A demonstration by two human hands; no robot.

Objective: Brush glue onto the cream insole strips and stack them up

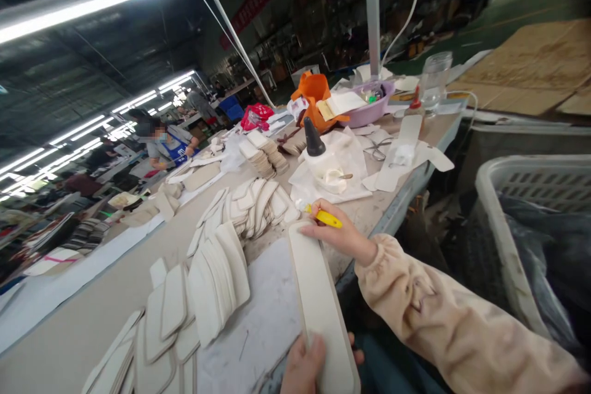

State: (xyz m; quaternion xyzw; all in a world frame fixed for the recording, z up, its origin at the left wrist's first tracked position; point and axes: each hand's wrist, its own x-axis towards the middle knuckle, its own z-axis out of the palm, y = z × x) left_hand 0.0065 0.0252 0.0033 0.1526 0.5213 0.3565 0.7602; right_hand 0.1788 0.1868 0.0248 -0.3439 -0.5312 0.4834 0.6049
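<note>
A long off-white strip with rounded corners (318, 295) reaches over the table's front edge toward me. My left hand (302, 363) is closed around its near end, thumb on top, fingertips showing at the far side. My right hand (339, 231) grips a yellow-handled brush (329, 217) with a whitish tip, and its fingers touch the strip's far end. Left of the strip lie fanned stacks of similar off-white pieces (217, 277). Beyond my right hand, a white bottle with a black nozzle (316, 144) stands by a shallow dish of white paste (332, 178) on plastic sheeting.
Scissors (377, 149), a glass jar (434, 83), a red-tipped bottle (415, 101), a purple basin (369, 112) and an orange bag (314, 95) occupy the table's far end. A grey plastic crate (508, 228) stands at the right. Another person (170, 144) works at the far left.
</note>
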